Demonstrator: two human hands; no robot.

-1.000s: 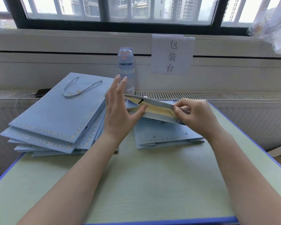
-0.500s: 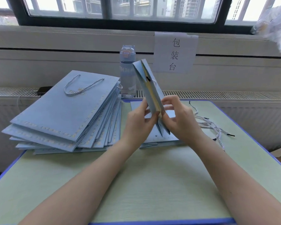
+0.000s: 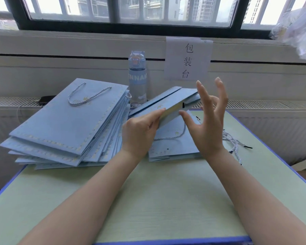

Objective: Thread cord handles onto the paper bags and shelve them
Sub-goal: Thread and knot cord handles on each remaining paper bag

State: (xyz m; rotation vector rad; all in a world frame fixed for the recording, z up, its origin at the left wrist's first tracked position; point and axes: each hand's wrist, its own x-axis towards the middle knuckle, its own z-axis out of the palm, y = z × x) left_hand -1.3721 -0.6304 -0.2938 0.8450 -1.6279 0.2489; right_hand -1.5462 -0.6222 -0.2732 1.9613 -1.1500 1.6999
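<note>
My left hand (image 3: 140,133) grips a folded light-blue paper bag (image 3: 168,101) by its near edge and holds it tilted above the table. A cord (image 3: 175,136) hangs from the bag in a loop below it. My right hand (image 3: 208,121) hovers just right of the bag with its fingers spread, holding nothing. Under the held bag lies a small pile of flat blue bags (image 3: 175,149). A larger stack of blue bags (image 3: 65,124) sits at the left, and its top bag has a cord handle (image 3: 85,96). Loose striped cords (image 3: 235,144) lie at the right.
A clear water bottle (image 3: 137,76) stands at the back by the wall. A paper sign (image 3: 188,59) hangs on the wall above the radiator grille (image 3: 254,103). The green table (image 3: 148,200) has a blue edge. Crumpled plastic (image 3: 300,30) lies on the sill at top right.
The bag has swung from upright down to a low tilt, leaning left. My right hand has let go of it and opened, while my left hand keeps its grip.
</note>
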